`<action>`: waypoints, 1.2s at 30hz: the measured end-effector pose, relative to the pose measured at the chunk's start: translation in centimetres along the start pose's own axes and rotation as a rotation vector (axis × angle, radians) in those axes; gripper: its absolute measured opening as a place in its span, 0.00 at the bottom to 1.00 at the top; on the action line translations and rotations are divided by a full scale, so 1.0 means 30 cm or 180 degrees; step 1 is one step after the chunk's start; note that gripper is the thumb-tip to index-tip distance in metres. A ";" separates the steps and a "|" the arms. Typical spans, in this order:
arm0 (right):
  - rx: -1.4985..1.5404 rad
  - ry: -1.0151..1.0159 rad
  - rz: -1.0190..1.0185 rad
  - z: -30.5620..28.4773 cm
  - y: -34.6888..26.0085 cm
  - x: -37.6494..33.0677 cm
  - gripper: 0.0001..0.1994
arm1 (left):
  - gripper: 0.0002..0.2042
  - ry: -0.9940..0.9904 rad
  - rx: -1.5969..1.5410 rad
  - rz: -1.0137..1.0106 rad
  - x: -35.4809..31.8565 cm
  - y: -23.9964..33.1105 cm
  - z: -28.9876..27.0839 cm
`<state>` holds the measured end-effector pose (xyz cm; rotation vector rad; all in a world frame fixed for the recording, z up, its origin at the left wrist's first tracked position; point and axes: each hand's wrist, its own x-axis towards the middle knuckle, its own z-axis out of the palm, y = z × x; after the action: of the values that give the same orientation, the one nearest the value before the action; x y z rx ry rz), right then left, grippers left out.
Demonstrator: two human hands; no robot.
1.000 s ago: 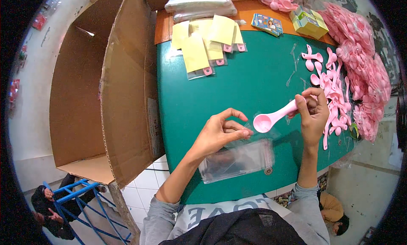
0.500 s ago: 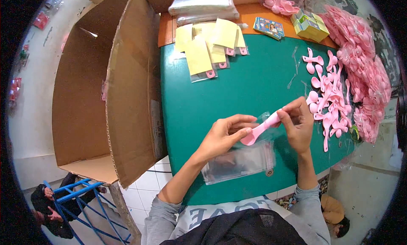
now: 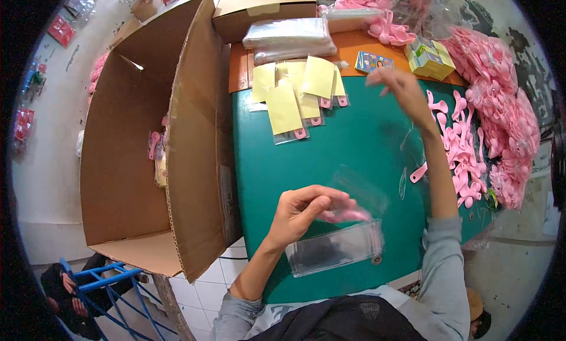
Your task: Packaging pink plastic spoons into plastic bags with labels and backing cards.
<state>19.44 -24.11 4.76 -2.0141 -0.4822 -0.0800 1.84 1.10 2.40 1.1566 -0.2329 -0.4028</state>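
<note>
My left hand (image 3: 299,216) is closed on a pink spoon (image 3: 352,215), which is smeared by motion. A clear plastic bag (image 3: 361,186) shows faintly beside its fingers. Below it on the green table lies a stack of clear plastic bags (image 3: 336,249). My right hand (image 3: 404,92) is stretched out at the far side, its fingers apart and somewhat blurred, close to a small pile of blue printed cards (image 3: 371,61). I see nothing in it. Farther left, several bagged pink spoons with yellow cards (image 3: 284,109) lie overlapping.
A tall open cardboard box (image 3: 127,158) stands left of the table, with bagged spoons inside. Loose pink spoons (image 3: 463,146) are heaped at the right, beside big bags of spoons (image 3: 501,105). A block of yellow-edged cards (image 3: 433,61) and plastic packs (image 3: 289,37) line the back.
My right hand has let go of the spoon and moved away toward the printed cards. The left hand keeps the spoon, now lower in view. The whole view has shifted slightly.
</note>
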 end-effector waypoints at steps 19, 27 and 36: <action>0.0456 0.0359 0.0508 -0.033 -0.210 -0.249 0.07 | 0.10 0.0278 0.0154 -0.0373 0.020 0.000 0.032; -0.0656 -0.0090 0.0149 -0.016 -0.415 -0.415 0.05 | 0.11 -0.0191 0.1402 -0.0187 0.029 0.026 0.060; -0.1109 -0.0123 -0.0410 -0.007 -0.458 -0.420 0.08 | 0.11 0.0128 0.0889 -0.0122 0.019 0.006 0.074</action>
<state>2.83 -22.58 13.13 -2.3257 -0.6588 -0.2173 1.55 -0.94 3.41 1.4440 -0.2372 -0.3886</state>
